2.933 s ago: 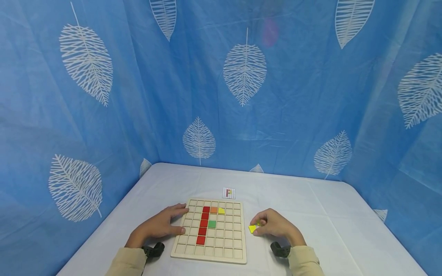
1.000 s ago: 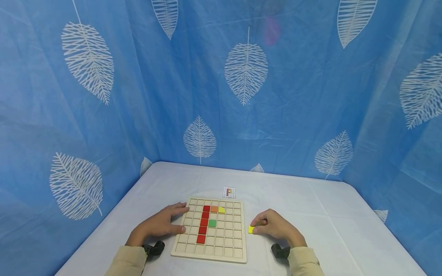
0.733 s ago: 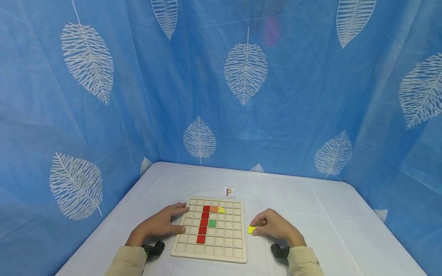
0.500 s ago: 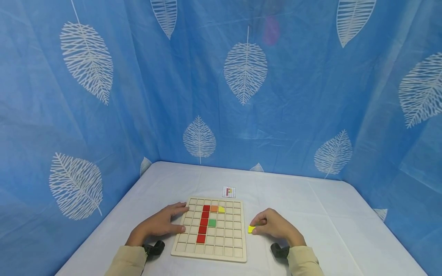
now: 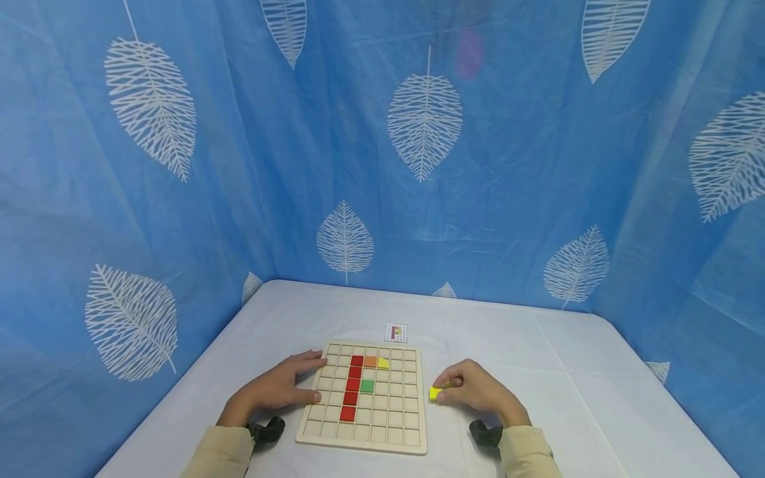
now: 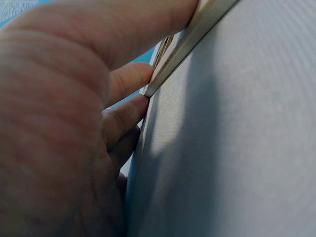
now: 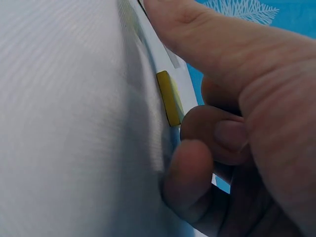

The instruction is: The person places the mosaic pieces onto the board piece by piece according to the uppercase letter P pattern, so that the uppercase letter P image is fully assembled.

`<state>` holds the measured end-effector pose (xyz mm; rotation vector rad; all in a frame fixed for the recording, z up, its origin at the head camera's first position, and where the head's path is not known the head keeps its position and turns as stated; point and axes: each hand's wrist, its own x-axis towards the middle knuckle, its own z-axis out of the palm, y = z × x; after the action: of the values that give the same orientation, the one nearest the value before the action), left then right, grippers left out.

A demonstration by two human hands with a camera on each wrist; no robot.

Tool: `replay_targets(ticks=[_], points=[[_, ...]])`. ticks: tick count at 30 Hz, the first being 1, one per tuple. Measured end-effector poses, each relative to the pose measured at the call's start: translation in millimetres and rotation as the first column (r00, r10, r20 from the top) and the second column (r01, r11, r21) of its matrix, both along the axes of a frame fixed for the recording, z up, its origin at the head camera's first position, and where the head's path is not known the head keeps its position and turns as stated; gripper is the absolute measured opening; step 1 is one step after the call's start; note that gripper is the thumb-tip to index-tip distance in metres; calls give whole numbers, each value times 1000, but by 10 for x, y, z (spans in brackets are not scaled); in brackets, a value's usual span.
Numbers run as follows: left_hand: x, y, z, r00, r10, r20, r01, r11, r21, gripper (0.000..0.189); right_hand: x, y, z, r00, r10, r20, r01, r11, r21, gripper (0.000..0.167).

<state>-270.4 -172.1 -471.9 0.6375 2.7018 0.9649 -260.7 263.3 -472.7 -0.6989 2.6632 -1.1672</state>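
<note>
A pale wooden grid board (image 5: pixel 396 436) lies flat on the table. My left hand (image 5: pixel 277 385) rests at its left edge, with thumb and fingers spread on the rim. In its cells sit a column of red tiles (image 5: pixel 350 398), an orange tile (image 5: pixel 370 362), a yellow tile with a cut corner (image 5: pixel 384 364) and a green tile (image 5: pixel 367 386). Right of the board, my right hand (image 5: pixel 475 387) pinches a yellow tile (image 5: pixel 434 394) between thumb and forefinger. Another yellow piece (image 7: pixel 169 98) lies on the cloth beside the curled fingers in the right wrist view; its outline is partly hidden.
A small card (image 5: pixel 396 333) printed with a coloured grid pattern lies behind the board. White cloth (image 5: pixel 526 345) covers the table. A blue curtain (image 5: pixel 382 166) with white leaf prints rises around the back and sides.
The pinched yellow tile has turned slightly in the right fingers and lifted a little. A bit of yellow behind the forefinger shows more than half a second ago. The left hand and board stay put.
</note>
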Motion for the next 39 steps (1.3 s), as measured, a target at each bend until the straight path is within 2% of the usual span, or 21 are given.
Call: replay_targets(ticks=[12, 25, 39], points=[[6, -27, 18, 1000, -4, -3, 4, 1000, 3, 83, -40, -95, 57, 999, -39, -1, 39, 999, -26, 15], [11, -28, -4, 1000, 2, 6, -2, 1000, 13, 83, -48, -193, 118, 999, -3, -39, 1, 998, -64, 16], [-25, 2, -21, 1000, 3, 6, -3, 1000, 10, 83, -49, -422, 251, 985, -133, -108, 120, 985, -121, 17]])
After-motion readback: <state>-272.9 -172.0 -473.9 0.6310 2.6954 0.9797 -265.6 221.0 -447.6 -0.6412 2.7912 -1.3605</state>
